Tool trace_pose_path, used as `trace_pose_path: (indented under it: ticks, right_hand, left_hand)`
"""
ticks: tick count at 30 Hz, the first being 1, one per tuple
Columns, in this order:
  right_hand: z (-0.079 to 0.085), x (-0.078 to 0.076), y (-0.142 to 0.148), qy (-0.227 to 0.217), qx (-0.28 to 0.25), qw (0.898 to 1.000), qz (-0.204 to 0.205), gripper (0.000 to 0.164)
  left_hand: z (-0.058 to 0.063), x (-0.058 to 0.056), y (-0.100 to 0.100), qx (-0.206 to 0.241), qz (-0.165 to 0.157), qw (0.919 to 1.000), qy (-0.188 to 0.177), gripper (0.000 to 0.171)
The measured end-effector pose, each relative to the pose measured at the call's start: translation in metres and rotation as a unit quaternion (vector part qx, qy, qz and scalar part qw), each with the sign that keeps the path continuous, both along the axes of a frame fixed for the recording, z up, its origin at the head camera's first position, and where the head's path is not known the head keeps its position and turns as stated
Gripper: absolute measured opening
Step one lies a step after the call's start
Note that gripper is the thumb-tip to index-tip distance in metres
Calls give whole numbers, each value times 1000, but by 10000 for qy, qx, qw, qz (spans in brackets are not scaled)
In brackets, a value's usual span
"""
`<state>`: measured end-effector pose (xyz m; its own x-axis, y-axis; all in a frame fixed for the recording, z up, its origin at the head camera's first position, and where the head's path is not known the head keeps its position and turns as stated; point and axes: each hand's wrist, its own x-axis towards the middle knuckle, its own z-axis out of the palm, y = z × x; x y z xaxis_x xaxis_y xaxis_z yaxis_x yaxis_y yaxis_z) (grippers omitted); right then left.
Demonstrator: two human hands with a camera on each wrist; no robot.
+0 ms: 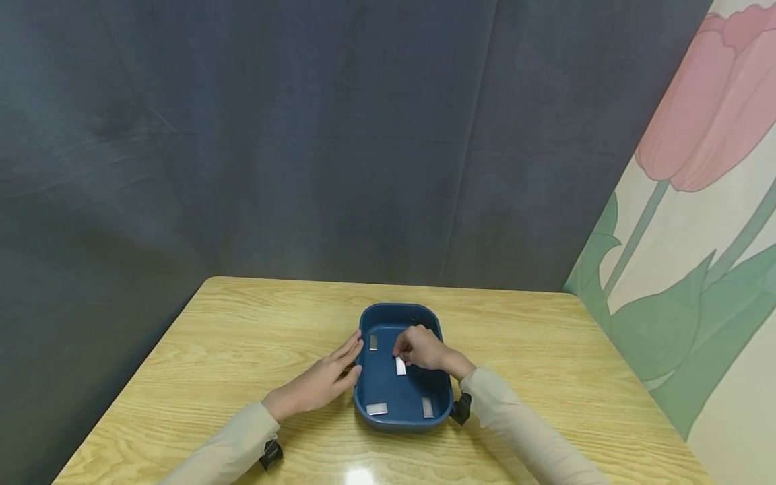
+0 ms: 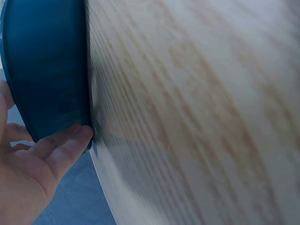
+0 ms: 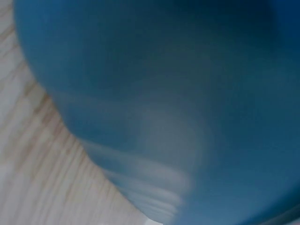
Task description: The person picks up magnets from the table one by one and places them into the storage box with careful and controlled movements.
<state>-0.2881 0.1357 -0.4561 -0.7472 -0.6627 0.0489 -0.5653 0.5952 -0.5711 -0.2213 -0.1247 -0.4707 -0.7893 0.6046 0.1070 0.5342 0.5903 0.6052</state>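
Note:
A deep blue rectangular tub with rounded corners stands on the table. Against its left wall rest the extended fingers of my left hand; the left wrist view shows this hand's fingertips on the outer wall near the table. My right hand reaches inside over the right wall and pinches the far end of a small, shiny white rectangular piece. Similar flat pieces lie on the tub floor: a greyish one at the far left, one at the near left and one at the near right.
The wood-grain table extends around the tub. Behind it hangs a dark curtain, and a wall with painted tulips stands to the right. Close up, the tub's blurred blue wall fills most of the right wrist view.

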Motion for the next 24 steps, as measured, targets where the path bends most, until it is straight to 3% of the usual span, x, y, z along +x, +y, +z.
trace_pose_path:
  ticks: [24]
  right_hand:
    - [5, 5, 1, -7, 64, 10000, 51, 19]
  left_hand:
    - [-1, 0, 1, 51, -58, 9999, 91, 66]
